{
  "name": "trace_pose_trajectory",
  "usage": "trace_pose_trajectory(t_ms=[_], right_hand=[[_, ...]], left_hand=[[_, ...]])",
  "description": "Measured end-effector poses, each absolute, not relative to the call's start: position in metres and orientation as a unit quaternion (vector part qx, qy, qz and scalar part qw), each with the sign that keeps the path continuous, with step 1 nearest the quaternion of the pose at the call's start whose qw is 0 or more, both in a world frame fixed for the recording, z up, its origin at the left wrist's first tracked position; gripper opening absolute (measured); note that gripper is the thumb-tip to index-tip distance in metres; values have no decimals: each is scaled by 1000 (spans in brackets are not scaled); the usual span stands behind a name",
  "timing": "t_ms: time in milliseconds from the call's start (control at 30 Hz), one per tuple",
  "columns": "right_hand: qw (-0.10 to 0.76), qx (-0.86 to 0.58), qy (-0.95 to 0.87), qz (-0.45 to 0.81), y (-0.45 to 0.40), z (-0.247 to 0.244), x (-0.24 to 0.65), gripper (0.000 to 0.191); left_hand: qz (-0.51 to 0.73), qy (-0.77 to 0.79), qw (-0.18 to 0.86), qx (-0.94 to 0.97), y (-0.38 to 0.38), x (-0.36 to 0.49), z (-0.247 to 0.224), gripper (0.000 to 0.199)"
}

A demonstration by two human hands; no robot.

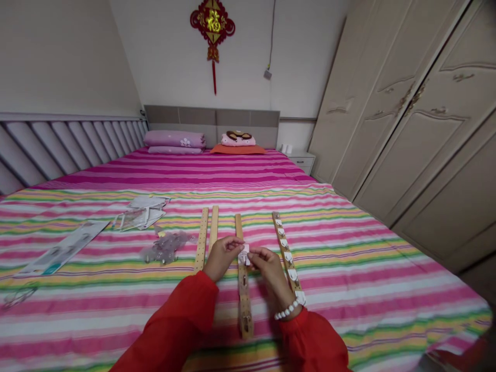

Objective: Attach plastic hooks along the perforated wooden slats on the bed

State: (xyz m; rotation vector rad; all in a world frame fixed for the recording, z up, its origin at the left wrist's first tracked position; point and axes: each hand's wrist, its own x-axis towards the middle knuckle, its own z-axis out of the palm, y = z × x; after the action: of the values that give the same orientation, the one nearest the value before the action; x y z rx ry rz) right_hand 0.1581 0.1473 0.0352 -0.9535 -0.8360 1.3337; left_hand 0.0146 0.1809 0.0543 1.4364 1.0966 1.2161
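Note:
My left hand (223, 256) and my right hand (269, 266) meet above the middle wooden strip (239, 227). Both pinch a small adhesive hook (244, 256) with a white and clear backing, one hand on each side. Its finer details are too small to read. Nearer to me, the same strip carries clear hooks (243, 280) with metal prongs. To the right of my right hand lies another wooden strip (276, 216) bearing several white hooks (288, 257). Left of my hands are a strip with holes (201, 243) and a plain strip (214, 222), partly behind my left hand.
A heap of clear plastic pieces (168, 247) lies to the left on the striped bedspread (349, 268). Beyond it are plastic packets (141, 213), a long flat package (64, 248) and, at far left, glasses-like thin loops (20, 294). Folded bedding (174, 139) sits by the headboard.

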Motion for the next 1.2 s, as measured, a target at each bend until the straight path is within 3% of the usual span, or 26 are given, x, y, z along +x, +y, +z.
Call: trace_pose_trajectory(t_ms=[200, 400, 1200], right_hand=[[612, -441, -325, 570, 161, 7, 152, 21], [618, -462, -320, 550, 168, -16, 150, 23], [609, -486, -351, 520, 171, -35, 148, 17]], left_hand=[[495, 503, 518, 483, 186, 13, 30, 41], [489, 520, 546, 438, 190, 16, 11, 34], [510, 580, 478, 418, 192, 24, -20, 22]])
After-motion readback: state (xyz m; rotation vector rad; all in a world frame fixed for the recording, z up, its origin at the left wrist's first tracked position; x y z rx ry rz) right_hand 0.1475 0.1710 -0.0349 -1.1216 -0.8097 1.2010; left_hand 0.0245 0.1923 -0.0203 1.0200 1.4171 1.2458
